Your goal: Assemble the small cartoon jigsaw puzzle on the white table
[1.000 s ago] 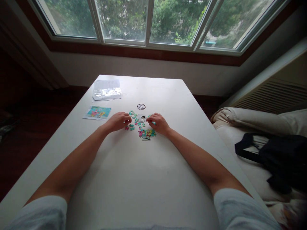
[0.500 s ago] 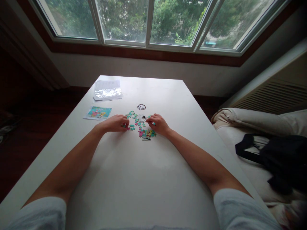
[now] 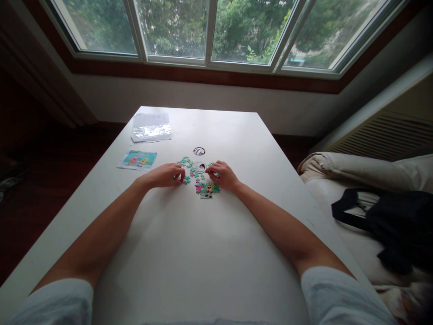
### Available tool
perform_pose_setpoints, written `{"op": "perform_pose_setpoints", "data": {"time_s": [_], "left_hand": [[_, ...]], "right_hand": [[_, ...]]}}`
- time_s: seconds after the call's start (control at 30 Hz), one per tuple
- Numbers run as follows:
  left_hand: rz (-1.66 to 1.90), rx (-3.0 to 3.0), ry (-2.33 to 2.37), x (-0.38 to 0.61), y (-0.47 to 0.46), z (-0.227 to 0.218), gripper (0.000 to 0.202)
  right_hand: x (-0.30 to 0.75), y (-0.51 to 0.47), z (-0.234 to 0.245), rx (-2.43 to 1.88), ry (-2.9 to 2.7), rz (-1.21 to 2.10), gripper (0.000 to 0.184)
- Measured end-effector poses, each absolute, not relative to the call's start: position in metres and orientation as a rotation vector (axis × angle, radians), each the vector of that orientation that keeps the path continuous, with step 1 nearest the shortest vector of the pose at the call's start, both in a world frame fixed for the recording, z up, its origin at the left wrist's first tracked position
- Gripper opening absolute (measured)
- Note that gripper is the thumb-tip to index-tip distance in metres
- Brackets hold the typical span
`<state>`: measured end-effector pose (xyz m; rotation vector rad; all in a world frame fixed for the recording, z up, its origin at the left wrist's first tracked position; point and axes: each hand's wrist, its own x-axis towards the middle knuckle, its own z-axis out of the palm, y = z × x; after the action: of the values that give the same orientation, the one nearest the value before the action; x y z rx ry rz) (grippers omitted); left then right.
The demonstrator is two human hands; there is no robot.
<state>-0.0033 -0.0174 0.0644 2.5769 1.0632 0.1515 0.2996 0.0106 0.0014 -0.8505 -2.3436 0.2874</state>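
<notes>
Several small teal and pink puzzle pieces (image 3: 191, 170) lie scattered on the white table (image 3: 189, 243). A joined patch of puzzle (image 3: 207, 189) with a yellow cartoon figure sits just below them. My left hand (image 3: 164, 175) rests at the left of the pieces with its fingers curled in a pinch on a puzzle piece. My right hand (image 3: 223, 175) is at the right, fingertips pinched together on a teal piece by a small round silver lid (image 3: 199, 167).
A printed reference picture (image 3: 137, 159) and a crinkled clear plastic bag (image 3: 150, 127) lie at the table's far left. A second round disc (image 3: 199, 150) sits beyond the pieces. A cushioned seat with a black bag (image 3: 389, 221) stands to the right.
My left hand drew back a little toward me and the left, then closed its fingertips on a piece near the pink ones. My right hand has hardly moved.
</notes>
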Motion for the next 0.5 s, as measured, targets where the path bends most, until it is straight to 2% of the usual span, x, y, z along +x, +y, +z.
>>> {"op": "perform_pose_setpoints", "data": {"time_s": [0.2, 0.5], "left_hand": [[0.139, 2.562, 1.052, -0.0001, -0.0206, 0.0688, 0.02], [0.106, 2.59, 1.121, -0.0046, -0.0164, 0.0626, 0.015]], "right_hand": [[0.3001, 0.0109, -0.0001, -0.867, -2.349, 0.286, 0.021], [0.3007, 0.0116, -0.0019, -0.851, -2.355, 0.294, 0.02]]}}
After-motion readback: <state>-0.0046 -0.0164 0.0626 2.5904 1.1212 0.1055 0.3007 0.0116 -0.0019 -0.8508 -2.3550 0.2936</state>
